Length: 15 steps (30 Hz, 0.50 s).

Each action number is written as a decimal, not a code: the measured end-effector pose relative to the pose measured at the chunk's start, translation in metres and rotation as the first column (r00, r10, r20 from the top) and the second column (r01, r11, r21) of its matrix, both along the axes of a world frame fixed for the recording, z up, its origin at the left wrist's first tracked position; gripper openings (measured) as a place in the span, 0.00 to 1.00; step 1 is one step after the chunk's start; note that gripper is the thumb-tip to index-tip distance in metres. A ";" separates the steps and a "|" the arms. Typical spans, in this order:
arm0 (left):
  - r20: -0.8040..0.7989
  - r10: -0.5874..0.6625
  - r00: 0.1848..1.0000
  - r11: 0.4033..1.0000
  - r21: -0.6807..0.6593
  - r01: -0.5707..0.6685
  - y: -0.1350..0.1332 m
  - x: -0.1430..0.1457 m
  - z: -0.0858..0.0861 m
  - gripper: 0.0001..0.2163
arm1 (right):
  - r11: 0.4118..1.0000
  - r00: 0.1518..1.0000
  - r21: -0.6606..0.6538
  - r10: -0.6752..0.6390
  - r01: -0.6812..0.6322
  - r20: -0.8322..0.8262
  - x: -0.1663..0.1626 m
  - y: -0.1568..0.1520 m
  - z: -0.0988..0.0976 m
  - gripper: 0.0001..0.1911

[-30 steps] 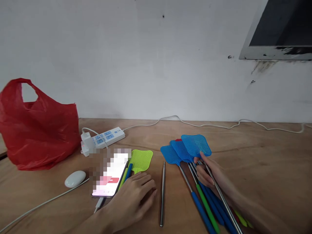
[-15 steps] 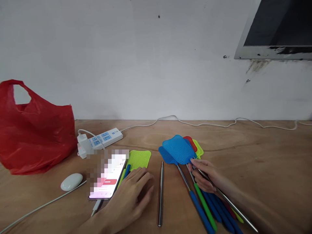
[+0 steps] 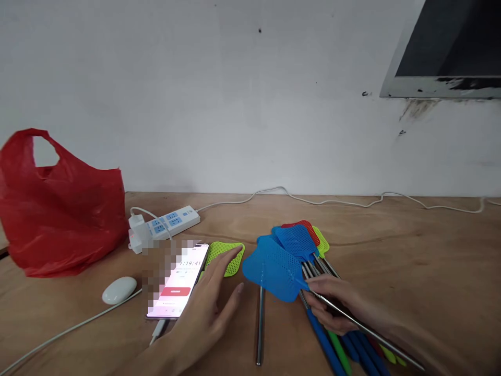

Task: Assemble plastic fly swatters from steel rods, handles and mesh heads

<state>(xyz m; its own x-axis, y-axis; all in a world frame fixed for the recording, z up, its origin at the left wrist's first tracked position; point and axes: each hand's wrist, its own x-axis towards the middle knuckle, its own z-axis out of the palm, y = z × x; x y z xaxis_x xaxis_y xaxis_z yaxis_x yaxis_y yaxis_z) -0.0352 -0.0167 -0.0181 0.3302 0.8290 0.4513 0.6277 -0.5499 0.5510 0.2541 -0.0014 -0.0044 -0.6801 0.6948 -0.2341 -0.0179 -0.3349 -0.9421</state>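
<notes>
swatter (image 3: 276,265) leftward, tight in right hand (image 3: 341,292)

Watching from my remote station, I saw two bare hands: a left hand (image 3: 202,313) with long, slim fingers (image 3: 219,267) and a tapering thumb (image 3: 230,307), and a partly hidden right hand (image 3: 341,293). The left forearm (image 3: 154,361) and right forearm (image 3: 403,330) were uncovered, smooth in outline.

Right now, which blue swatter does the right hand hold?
The blue swatter that overlaps the lone metal rod; the other blue swatters lie piled together.
</notes>
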 end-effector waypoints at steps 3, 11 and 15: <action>-0.042 -0.048 0.998 0.997 0.061 0.051 0.000 0.000 0.002 0.29 | 0.998 0.996 0.052 0.030 -0.034 0.088 -0.001 -0.006 0.005 0.25; -0.120 -0.168 0.978 0.951 0.241 0.193 0.008 -0.008 0.000 0.23 | 0.981 0.979 0.159 0.078 -0.109 0.187 -0.006 -0.009 0.008 0.28; -0.141 -0.237 0.961 0.922 0.280 0.268 0.012 -0.011 0.001 0.17 | 0.973 0.977 0.183 0.108 -0.142 0.187 -0.006 -0.013 0.009 0.27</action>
